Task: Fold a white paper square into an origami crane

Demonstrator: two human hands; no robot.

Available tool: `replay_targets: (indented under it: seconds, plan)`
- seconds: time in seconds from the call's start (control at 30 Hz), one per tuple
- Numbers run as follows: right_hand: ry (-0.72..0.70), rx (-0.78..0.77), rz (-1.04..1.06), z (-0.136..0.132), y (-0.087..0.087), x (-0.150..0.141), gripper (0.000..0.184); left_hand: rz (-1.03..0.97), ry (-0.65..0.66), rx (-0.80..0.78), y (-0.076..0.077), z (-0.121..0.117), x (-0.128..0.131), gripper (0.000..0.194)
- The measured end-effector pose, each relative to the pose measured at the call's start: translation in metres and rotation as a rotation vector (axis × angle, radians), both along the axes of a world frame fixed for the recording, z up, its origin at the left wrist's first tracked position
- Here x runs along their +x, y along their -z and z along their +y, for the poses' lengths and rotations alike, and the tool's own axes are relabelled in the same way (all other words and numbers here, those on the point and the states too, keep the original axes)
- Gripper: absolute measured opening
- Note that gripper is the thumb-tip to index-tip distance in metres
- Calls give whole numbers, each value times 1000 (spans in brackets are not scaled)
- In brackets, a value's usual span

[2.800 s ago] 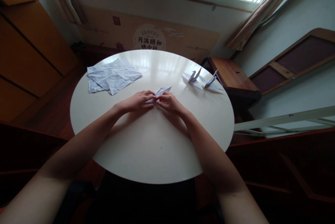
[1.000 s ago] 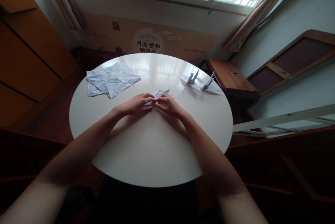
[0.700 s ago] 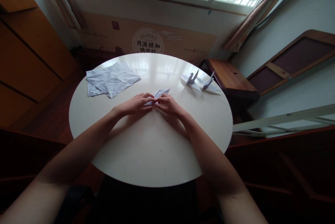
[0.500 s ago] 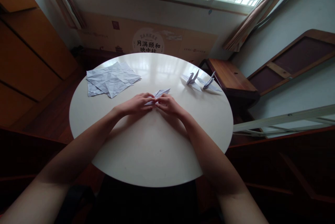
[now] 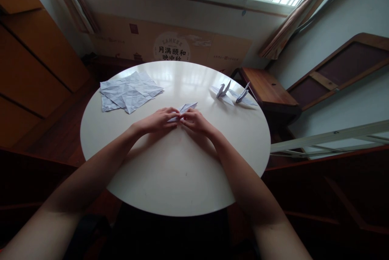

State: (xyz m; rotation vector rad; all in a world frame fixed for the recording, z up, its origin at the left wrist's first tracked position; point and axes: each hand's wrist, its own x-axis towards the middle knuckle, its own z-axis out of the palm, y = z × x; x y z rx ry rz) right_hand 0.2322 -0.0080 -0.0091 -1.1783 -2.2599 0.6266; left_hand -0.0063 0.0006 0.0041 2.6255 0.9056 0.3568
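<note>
A partly folded piece of white paper [image 5: 187, 108] lies at the middle of the round white table [image 5: 170, 179]. My left hand [image 5: 159, 120] and my right hand [image 5: 196, 121] meet over its near end, fingers curled and pinching the paper against the tabletop. Only the far pointed flaps of the paper stick out past my fingertips; the rest is hidden under my hands. Both forearms rest across the near half of the table.
A loose pile of creased white paper sheets [image 5: 129, 91] lies at the table's back left. Two finished paper cranes [image 5: 223, 89] [image 5: 244, 95] stand at the back right. A wooden side table [image 5: 267, 89] sits beyond the right edge, a cardboard panel [image 5: 173, 47] under the window.
The camera tipped slightly early on; since then my hands have stayed in the same place, pinching the folded paper, with only tiny finger shifts.
</note>
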Motion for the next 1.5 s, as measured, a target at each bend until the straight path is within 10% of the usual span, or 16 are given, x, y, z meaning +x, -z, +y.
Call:
replay_targets:
  seconds: [1.5]
  plan:
    - [-22,-6,31,3,4,1,18,-21,6,-17,-1,0,-1,43]
